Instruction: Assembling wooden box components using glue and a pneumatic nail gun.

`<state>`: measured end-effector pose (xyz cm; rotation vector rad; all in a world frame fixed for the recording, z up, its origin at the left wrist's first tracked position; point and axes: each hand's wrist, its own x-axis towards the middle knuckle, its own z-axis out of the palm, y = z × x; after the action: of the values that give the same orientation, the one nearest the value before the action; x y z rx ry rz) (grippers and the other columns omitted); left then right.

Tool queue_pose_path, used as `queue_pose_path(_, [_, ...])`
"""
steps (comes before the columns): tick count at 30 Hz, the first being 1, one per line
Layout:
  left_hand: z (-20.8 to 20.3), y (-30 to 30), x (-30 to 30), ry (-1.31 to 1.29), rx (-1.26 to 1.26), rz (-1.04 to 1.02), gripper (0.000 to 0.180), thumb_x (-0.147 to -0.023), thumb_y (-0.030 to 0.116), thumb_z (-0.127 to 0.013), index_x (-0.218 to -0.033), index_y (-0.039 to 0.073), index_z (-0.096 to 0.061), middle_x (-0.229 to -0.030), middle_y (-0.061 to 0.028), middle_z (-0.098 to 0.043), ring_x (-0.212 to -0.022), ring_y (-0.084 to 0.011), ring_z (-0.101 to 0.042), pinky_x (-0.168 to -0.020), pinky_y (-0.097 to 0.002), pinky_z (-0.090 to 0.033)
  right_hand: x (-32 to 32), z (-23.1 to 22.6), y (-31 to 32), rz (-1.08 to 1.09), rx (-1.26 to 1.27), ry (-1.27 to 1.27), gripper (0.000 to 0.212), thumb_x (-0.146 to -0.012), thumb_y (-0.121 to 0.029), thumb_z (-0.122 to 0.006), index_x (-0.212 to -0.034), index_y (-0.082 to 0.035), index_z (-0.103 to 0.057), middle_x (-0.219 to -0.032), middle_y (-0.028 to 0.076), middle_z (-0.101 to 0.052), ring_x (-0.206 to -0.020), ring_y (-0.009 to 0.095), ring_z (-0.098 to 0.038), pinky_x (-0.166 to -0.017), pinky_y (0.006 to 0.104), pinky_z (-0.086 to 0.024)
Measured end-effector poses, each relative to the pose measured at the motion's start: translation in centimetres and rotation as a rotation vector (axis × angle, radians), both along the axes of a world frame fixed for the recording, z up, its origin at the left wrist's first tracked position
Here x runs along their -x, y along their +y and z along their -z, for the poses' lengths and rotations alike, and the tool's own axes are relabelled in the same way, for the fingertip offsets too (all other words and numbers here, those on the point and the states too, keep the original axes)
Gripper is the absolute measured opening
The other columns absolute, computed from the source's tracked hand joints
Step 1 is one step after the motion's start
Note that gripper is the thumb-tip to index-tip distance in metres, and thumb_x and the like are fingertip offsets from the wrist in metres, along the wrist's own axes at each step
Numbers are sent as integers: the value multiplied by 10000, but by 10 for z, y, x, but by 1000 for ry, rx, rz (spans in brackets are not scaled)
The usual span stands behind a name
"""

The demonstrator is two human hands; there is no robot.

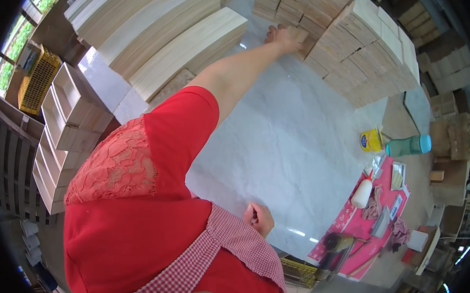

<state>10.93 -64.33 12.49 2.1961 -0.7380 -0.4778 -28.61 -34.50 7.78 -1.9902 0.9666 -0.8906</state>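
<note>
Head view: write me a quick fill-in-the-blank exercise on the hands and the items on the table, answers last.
1. The left hand is up at the stacked blocks, which are made of ____.
2. In the picture, the right hand shows just above the checked ____ that the person wears.
3. The white bottle with the red tip is on a mat coloured ____.
4. The can beside the teal bottle is mainly ____.

Missing words: wood; apron; pink; yellow.

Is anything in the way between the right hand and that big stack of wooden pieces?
Nothing visible: only the marbled tabletop lies between the right hand and the wooden stack. The yellow can stands off to the right.
</note>
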Motion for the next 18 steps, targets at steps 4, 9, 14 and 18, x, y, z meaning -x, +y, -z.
queue_pose_path(4, [4,-26,15,-79,-53,37,1080,-625,623,-772,-1361,-58,-371,-1334,-267,-444,-1284,-394,-433,-1039,-405,-410,-2,-2,0,54,7,-14,82,-756,7,-647,-830,-25,-661,-568,25,-493,-448,81,-398,-423,227,-276])
queue_pose_path(9, [24,-57,-33,221,100,-115,837,-740,578,-724,-1299,2,-487,-1242,-177,-553,-1214,-323,-503,-1005,-409,-417,-3,2,0,50,34,-37,140,-719,43,-623,-827,-33,-669,-548,7,-476,-447,64,-393,-427,208,-273])
queue_pose_path(14, [-4,-41,-23,769,301,9,514,-825,455,-702,-1173,90,-601,-1120,-67,-637,-1120,-226,-562,-942,-420,-440,10,9,-1,47,-50,8,122,-748,0,-664,-853,-63,-666,-587,42,-517,-475,138,-482,-446,250,-388])
queue_pose_path(18, [-9,-41,-23,718,149,55,397,-820,337,-743,-1131,124,-619,-1097,-34,-648,-1068,-190,-590,-896,-421,-469,13,12,-1,58,-92,-2,111,-745,-11,-668,-840,-70,-665,-577,38,-500,-469,133,-465,-441,259,-372])
